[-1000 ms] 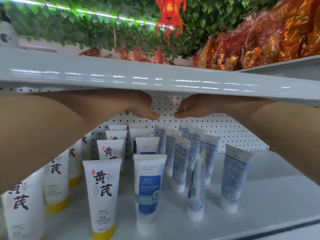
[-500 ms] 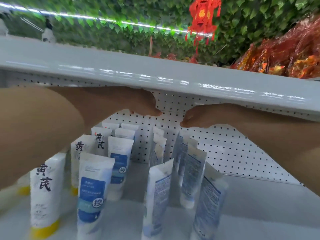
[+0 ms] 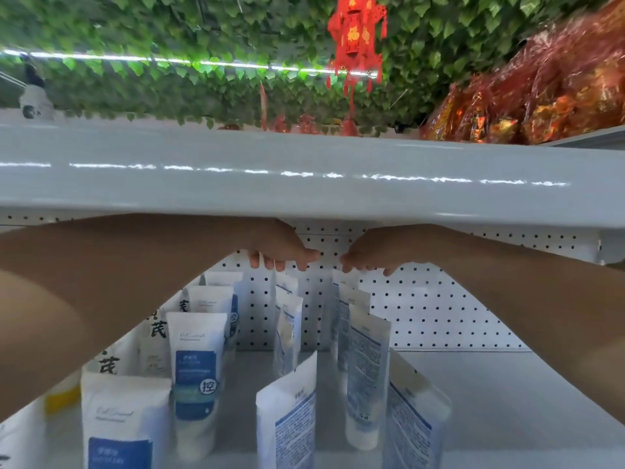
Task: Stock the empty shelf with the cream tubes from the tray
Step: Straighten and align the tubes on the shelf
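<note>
**Presumably a back-row placement: hazards of the reach**

Left hand point(image 3: 282, 250) and right hand point(image 3: 372, 253) lie close together, knuckles just under the upper shelf board point(image 3: 304, 177). Fingers point(image 3: 267, 264) of both curl downward. Whether they pinch the crimped tops of the rearmost tubes point(image 3: 287, 289) directly beneath cannot be told, so neither grip is confirmed.

Below and in front of the hands, cream tubes point(image 3: 198, 367) stand cap-down in rows on the lower shelf point(image 3: 507, 401). The blue labels face forward in the row under the left hand, and printed backs are turned toward the viewer in the rows under the right. Left of the left forearm point(image 3: 101, 299) stand white tubes with black characters point(image 3: 159, 330) and yellow caps. Behind the hands is the pegboard back panel point(image 3: 422, 309). The tray is out of view.

Likely failure modes:
- **Toppling:** the tubes are tall on narrow caps and closely spaced, so one falling from the rear would probably carry its row forward.
- **Forearm sweep:** both forearms pass just above the front tubes, so drawing back low or sideways could clip their tops.
- **Blocked sight:** the upper board hides part of the hands, so a release would be judged largely by feel and a tube may be left leaning.
- **Knuckle contact:** lifting the hands would meet the board's underside.
</note>
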`<action>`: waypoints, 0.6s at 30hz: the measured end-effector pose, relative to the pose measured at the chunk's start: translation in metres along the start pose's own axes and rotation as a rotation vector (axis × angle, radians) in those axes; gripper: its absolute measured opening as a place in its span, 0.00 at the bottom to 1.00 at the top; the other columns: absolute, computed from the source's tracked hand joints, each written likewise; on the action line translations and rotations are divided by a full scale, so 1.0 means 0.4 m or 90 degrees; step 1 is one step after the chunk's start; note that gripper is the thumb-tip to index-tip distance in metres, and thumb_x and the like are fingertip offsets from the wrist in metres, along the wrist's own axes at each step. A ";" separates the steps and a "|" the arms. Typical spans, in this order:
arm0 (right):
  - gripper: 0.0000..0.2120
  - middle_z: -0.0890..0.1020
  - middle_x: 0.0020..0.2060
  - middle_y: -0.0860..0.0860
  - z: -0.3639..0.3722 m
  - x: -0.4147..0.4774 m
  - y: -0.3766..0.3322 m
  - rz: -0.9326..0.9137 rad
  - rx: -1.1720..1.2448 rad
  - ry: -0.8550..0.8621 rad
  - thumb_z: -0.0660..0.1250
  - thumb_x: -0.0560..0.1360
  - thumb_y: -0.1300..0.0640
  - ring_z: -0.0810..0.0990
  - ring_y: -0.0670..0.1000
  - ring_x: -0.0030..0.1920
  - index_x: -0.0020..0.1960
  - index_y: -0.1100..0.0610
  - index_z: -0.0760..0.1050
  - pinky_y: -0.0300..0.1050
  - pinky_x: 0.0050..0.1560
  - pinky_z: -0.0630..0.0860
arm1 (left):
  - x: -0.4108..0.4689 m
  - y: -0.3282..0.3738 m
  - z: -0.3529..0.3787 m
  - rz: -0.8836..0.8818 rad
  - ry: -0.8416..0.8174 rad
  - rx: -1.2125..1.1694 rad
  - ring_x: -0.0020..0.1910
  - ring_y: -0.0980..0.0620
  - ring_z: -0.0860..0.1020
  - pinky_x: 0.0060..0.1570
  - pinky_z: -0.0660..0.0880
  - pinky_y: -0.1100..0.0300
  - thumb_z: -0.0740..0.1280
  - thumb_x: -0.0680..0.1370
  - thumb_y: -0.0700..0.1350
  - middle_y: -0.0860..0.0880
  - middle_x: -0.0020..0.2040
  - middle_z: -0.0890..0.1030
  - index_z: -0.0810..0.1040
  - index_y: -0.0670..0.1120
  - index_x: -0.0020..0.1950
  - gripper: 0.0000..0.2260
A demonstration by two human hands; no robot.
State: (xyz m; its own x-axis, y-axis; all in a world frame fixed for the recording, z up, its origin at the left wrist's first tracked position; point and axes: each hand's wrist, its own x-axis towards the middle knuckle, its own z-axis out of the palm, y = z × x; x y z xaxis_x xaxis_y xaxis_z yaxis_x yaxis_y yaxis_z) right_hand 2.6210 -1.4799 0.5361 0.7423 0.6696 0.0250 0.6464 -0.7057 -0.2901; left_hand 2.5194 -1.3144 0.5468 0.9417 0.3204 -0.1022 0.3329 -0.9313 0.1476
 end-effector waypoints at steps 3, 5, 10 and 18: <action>0.10 0.80 0.43 0.47 0.004 0.004 0.005 -0.009 0.037 -0.016 0.66 0.77 0.44 0.79 0.47 0.48 0.43 0.49 0.78 0.50 0.59 0.78 | 0.014 0.001 0.004 -0.012 -0.009 0.026 0.40 0.53 0.73 0.42 0.73 0.60 0.52 0.77 0.69 0.49 0.49 0.78 0.78 0.54 0.61 0.26; 0.09 0.82 0.50 0.49 0.009 0.008 0.007 -0.019 0.047 -0.024 0.66 0.77 0.45 0.80 0.48 0.55 0.48 0.50 0.79 0.50 0.60 0.78 | 0.022 -0.002 0.005 -0.028 -0.012 0.041 0.40 0.53 0.74 0.43 0.73 0.59 0.51 0.76 0.70 0.50 0.47 0.78 0.80 0.54 0.56 0.28; 0.13 0.80 0.47 0.49 0.019 0.023 0.002 -0.022 0.033 -0.043 0.63 0.78 0.43 0.80 0.49 0.55 0.45 0.50 0.80 0.50 0.58 0.79 | 0.032 -0.011 0.010 -0.022 -0.001 0.037 0.41 0.52 0.74 0.45 0.73 0.59 0.47 0.77 0.69 0.50 0.48 0.80 0.81 0.49 0.55 0.31; 0.21 0.84 0.47 0.56 0.022 0.040 -0.018 0.009 0.103 -0.041 0.62 0.80 0.44 0.80 0.53 0.43 0.56 0.63 0.79 0.45 0.46 0.80 | 0.026 -0.026 0.008 0.062 0.026 0.062 0.53 0.53 0.77 0.45 0.75 0.63 0.49 0.77 0.69 0.53 0.55 0.81 0.85 0.50 0.51 0.31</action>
State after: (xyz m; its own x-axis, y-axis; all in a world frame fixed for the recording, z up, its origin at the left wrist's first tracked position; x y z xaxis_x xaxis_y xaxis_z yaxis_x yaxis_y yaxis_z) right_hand 2.6268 -1.4619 0.5301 0.7350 0.6769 -0.0401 0.5949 -0.6721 -0.4408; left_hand 2.5254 -1.3018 0.5412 0.9711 0.2329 -0.0516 0.2357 -0.9700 0.0591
